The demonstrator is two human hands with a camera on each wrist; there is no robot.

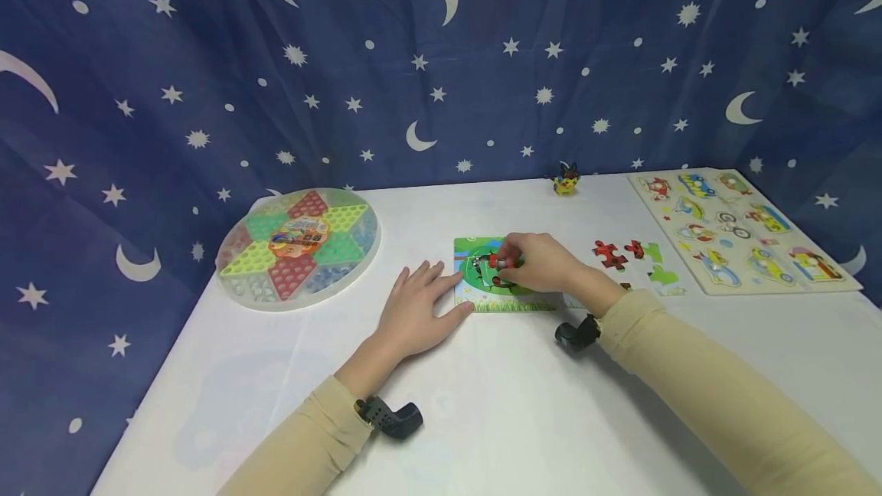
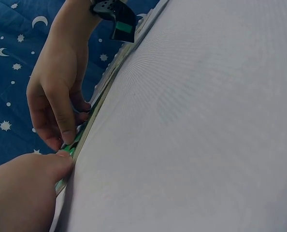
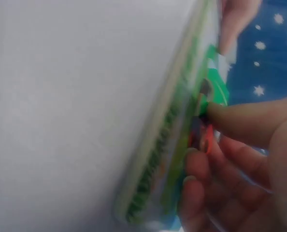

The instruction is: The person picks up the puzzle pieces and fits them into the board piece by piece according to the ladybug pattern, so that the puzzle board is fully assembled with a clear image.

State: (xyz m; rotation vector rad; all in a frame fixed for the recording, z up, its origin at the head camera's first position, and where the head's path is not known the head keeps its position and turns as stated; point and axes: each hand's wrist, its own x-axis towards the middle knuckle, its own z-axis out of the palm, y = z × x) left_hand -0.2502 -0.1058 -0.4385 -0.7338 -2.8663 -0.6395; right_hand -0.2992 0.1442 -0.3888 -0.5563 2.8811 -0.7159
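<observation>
A green jigsaw puzzle board (image 1: 506, 305) with a grassy lower border lies flat mid-table. My left hand (image 1: 416, 316) rests at its left side, fingers spread, with the thumb and index finger touching the board's edge. Over the board, my right hand (image 1: 540, 262) pinches a red, black and green puzzle piece (image 3: 208, 137) between thumb and fingers. The piece is low over the picture; whether it touches the board I cannot tell. To the right lie loose red pieces (image 1: 609, 255) and green pieces (image 1: 663, 275), some partly hidden by the right wrist.
A round Chinese checkers board (image 1: 255, 260) lies at the left. At the right is a wooden peg puzzle (image 1: 710, 247) with vehicle pictures. A small yellow figurine (image 1: 565, 184) stands near the back edge, before a blue star-and-moon curtain (image 1: 482, 60).
</observation>
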